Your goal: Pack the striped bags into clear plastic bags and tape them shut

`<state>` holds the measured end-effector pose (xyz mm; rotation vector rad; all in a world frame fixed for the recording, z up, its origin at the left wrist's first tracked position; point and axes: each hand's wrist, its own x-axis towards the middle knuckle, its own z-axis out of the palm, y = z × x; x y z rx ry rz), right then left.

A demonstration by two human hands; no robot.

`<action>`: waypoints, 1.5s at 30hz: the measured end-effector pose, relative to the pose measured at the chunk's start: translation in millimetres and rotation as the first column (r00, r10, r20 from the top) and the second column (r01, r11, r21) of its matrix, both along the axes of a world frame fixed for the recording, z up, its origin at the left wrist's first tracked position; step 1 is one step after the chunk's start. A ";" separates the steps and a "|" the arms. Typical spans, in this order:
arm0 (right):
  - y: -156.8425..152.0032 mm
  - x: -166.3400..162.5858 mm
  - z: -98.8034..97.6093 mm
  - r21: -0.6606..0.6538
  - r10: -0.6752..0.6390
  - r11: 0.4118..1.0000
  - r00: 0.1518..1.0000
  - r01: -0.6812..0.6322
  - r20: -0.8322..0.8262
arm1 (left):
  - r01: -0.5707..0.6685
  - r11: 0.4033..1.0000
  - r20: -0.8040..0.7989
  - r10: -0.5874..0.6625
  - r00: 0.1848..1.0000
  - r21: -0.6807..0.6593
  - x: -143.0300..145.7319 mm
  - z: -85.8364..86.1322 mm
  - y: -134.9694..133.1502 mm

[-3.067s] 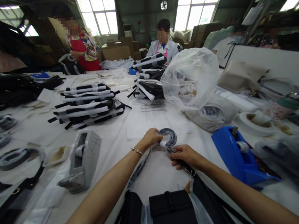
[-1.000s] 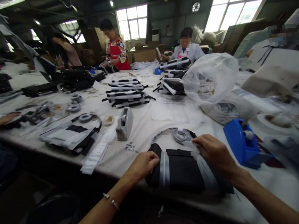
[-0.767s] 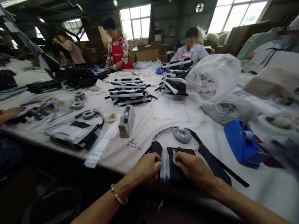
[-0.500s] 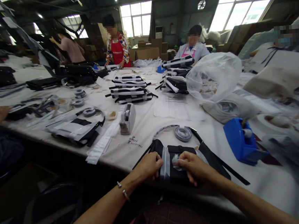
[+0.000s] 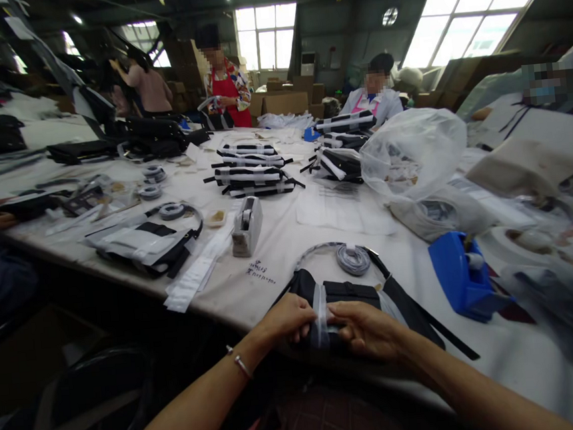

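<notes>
A black handbag (image 5: 352,292) lies at the table's near edge, with a pale translucent strip (image 5: 320,309) wrapped over its left part. At the left side of that strip, my left hand (image 5: 291,317) is closed on the handbag, fingers curled. My right hand (image 5: 369,328) pinches the strip's right edge between thumb and forefinger, its other fingers bent over the bag's front. A wrapped, coiled strap (image 5: 353,259) rests behind the bag, inside the arc of its handle (image 5: 314,249). My fingertips are partly hidden.
A grey tape dispenser (image 5: 247,226) stands ahead, and a blue tape dispenser (image 5: 465,276) is at right. Another wrapped bag (image 5: 143,244) lies left beside white strips (image 5: 196,273). Stacked black bags (image 5: 252,171) and a clear plastic bag (image 5: 414,150) stand farther back. Several people work around the table.
My right hand has moved left from the middle of the handbag to the strip. The crumpled clear piece it held no longer shows. My left hand stays nearly in place.
</notes>
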<state>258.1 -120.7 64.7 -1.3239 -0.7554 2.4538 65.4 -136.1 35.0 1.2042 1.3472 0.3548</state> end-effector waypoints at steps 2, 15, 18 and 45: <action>1.2 -1.6 0.0 0.021 0.013 1.000 0.999 -0.013 0.035 | -0.017 1.000 0.018 0.017 1.000 -0.011 -0.1 -1.2 -0.4; -10.4 -18.1 2.4 0.109 -0.092 0.989 0.993 0.099 -0.068 | -0.092 0.983 0.000 0.093 0.996 0.161 1.0 -10.2 -4.7; -8.2 -6.8 9.4 0.222 -0.016 0.975 0.999 0.005 0.046 | -0.031 0.986 -0.111 0.050 0.993 0.165 3.5 -13.4 -2.8; 113.8 -42.9 13.9 0.877 -0.005 -0.066 0.879 -0.476 0.476 | -0.260 0.821 -0.248 0.428 0.869 0.508 -100.3 38.6 60.9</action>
